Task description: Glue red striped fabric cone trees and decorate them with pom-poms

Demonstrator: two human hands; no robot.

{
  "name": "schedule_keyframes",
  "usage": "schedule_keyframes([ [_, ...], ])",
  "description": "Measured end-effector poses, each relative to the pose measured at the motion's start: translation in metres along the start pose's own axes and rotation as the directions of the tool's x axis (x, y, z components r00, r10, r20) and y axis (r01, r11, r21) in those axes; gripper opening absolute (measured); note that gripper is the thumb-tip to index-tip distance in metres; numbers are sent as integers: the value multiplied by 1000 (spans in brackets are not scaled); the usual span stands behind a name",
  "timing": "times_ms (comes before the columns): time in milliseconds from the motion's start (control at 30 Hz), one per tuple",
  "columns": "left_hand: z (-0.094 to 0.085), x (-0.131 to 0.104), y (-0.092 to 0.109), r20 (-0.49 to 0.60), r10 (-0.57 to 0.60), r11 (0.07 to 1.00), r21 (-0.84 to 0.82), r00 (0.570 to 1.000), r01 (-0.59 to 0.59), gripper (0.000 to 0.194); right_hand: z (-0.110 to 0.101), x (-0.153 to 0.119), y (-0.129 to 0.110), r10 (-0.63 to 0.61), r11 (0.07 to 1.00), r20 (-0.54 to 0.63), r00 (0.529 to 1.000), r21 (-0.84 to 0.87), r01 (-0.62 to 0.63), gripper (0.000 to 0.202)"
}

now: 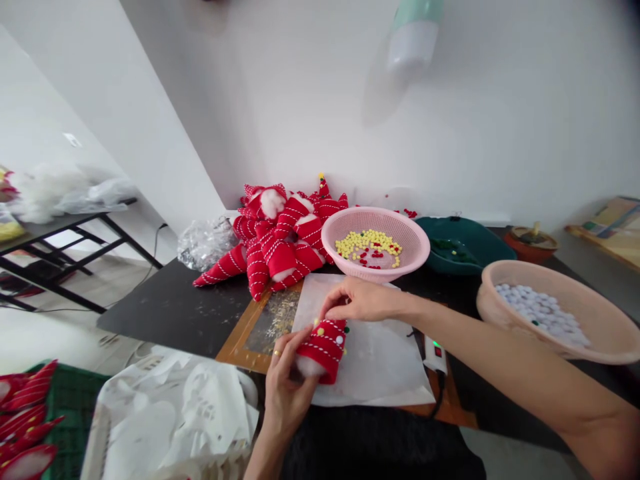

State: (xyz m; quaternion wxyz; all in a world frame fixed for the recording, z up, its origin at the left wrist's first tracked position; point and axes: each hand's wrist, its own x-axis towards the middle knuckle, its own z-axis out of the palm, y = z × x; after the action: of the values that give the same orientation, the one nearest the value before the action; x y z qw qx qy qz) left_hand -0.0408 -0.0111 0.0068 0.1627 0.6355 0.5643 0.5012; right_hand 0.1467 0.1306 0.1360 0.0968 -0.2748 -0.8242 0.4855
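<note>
A red stuffed fabric cone (pixel 324 350) with white stitched stripes lies tilted over a white sheet (pixel 385 360), its open end showing white stuffing toward me. Small yellow, white and green pompoms dot its side. My left hand (pixel 289 381), with a ring on one finger, is wrapped around the cone's wide end. My right hand (pixel 361 300) bends over the cone's upper part, fingers pinched together against the fabric. Whatever sits between those fingertips is hidden. Just behind, a pink basket (pixel 417 243) holds yellow and red pompoms.
Several red striped cones (pixel 275 250) are heaped by the wall, beside crumpled clear plastic (pixel 205 243). On the right stand a green tray (pixel 487 250), a peach basin (pixel 607 300) of white pompoms and a power strip (pixel 435 355). A green crate (pixel 73 407) of red pieces sits lower left.
</note>
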Motion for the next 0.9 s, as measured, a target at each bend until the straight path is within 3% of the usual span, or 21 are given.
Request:
schedule_keyframes([
  [133, 0, 0, 1, 33, 1, 1000, -1, 999, -1, 57, -14, -3, -2, 33, 999, -74, 997, -14, -34, 18],
  [333, 0, 0, 0, 36, 55, 998, 23, 998, -56, 51, -9, 22, 13, -82, 987, -90, 993, -147, 68, 17],
  [433, 1, 0, -2, 50, 90, 994, 61, 995, -93, 47, 0, 46, 18, -114, 950, 23, 993, -289, 115, 16],
  [600, 0, 1, 2, 44, 139, 985, 100, 989, -142, 42, 14, 75, 15, -5, 840, 212, 977, -530, 119, 9],
  [900, 1, 0, 1, 22, 204, 971, 121, 979, -205, 46, 37, 90, -3, 33, 815, 344, 938, -553, 174, 7],
])
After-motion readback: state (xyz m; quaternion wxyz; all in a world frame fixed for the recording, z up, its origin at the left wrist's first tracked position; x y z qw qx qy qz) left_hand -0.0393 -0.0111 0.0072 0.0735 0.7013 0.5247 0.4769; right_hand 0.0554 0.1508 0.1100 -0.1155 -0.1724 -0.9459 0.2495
